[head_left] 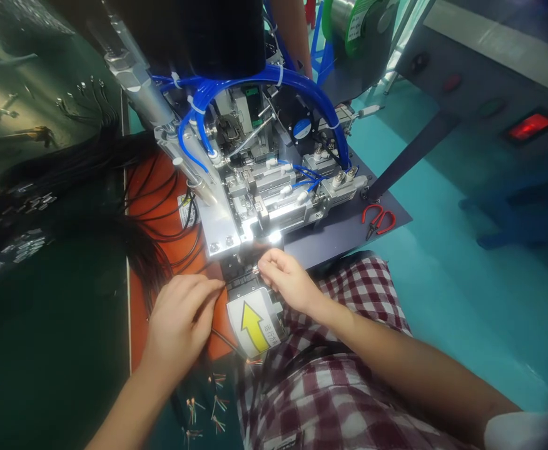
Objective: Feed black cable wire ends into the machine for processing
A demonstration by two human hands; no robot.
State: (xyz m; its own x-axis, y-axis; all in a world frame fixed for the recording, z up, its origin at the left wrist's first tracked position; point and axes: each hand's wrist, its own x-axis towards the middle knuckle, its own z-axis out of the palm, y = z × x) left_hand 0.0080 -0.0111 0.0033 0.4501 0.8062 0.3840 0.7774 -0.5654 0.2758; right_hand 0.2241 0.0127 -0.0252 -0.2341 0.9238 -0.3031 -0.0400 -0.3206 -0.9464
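Okay, so the dark slotted metal block (242, 282) sits between left hand (180, 306) and right hand (284, 278), lying roughly crosswise, both about equally near. Fingers look narrow; can't tell what either grips. White label with yellow arrow (254, 326) just below, Chinese text maybe 运行方.

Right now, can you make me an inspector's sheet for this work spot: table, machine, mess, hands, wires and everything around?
Surface: orange mat beside a dark gray plate.
Job's things: silver machine; yellow-arrow label at its near end.
Clutter: red-handled pliers on the plate; bare wire ends near the lap.
Hands: left hand and right hand at the machine's front; grips unclear.
Cables: black cables piled left; blue tubes arching over the machine.
Surroundings: teal floor; red-lit switch.
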